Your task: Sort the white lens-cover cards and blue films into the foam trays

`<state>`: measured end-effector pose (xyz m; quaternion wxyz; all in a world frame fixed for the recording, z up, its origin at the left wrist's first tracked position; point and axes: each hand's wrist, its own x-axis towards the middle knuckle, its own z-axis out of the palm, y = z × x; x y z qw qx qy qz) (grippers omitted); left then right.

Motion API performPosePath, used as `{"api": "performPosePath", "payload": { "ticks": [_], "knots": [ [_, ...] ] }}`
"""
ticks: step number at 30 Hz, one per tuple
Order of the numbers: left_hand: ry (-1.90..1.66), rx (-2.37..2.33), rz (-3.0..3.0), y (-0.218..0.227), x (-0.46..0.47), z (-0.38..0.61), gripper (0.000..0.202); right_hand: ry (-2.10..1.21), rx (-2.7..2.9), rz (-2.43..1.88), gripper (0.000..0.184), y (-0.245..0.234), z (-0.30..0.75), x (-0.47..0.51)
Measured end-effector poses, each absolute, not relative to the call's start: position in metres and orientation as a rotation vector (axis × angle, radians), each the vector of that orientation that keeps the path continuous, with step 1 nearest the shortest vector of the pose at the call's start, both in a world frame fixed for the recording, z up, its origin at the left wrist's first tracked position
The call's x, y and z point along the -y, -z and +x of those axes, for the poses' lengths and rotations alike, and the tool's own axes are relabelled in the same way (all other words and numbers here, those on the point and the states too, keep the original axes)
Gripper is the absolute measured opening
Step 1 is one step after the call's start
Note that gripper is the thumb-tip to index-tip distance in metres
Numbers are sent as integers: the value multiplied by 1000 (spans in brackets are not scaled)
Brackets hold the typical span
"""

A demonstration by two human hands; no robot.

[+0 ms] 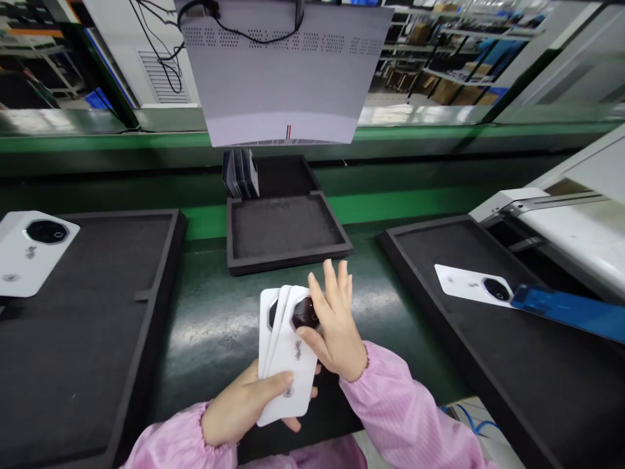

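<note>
I see my left hand [244, 407] near the bottom middle, its grip clenched around a small fan of white covers [286, 352]; the thumb lies across the front one. My right hand [334, 326] touches the upper right edge of the fan, thumb on the dark camera ring [306, 312], while the other fingers stand spread and loose, so this grip is released and holds nothing by itself. The covers are held above the green tabletop [209, 312], not resting on it.

Around the hands the room is narrow. To the left is a large black tray [97, 339] whose right edge comes near my left sleeve; one white cover [29, 251] lies at its far left corner. To the right is a second black tray [512, 365], its near edge just beside my right sleeve, with one cover [471, 285] lying flat in it and a blue strip [566, 309] touching that cover's right end. Far from the hands, in the middle, is a smaller tray [286, 231], and a stack of dark cards [240, 172] stands upright behind it. The free strip of tabletop runs between the two big trays up to the small one.
</note>
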<state>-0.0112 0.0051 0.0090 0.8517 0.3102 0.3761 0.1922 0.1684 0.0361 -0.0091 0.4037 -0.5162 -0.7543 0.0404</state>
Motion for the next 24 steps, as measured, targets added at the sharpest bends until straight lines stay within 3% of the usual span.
{"api": "performPosePath", "payload": {
  "ticks": [2, 5, 7, 12, 17, 21, 24],
  "knots": [
    [-386, -799, 658, -8, -5, -11, 44, -280, 1828, -1341, 66, 8, 171, -40],
    [-397, -825, 652, -11, -6, -11, 44, -574, 1616, -1374, 32, 5, 182, -46],
    [-430, -834, 652, -14, -6, -12, 44, -596, 1359, -1400, 17, 6, 196, -51],
    [-733, -875, 510, -27, -11, -18, 42, -282, 828, -1351, 19, 9, 230, -63],
    [-966, -937, 395, -33, -16, -24, 50, -557, 1463, -1421, 14, 23, 201, -63],
    [-836, -931, 421, -31, -13, -21, 57, -295, 1922, -1405, 15, 39, 161, -61],
    [-731, -925, 480, -28, -10, -18, 54, -172, 1843, -1378, 14, 39, 158, -61]
  ]
}}
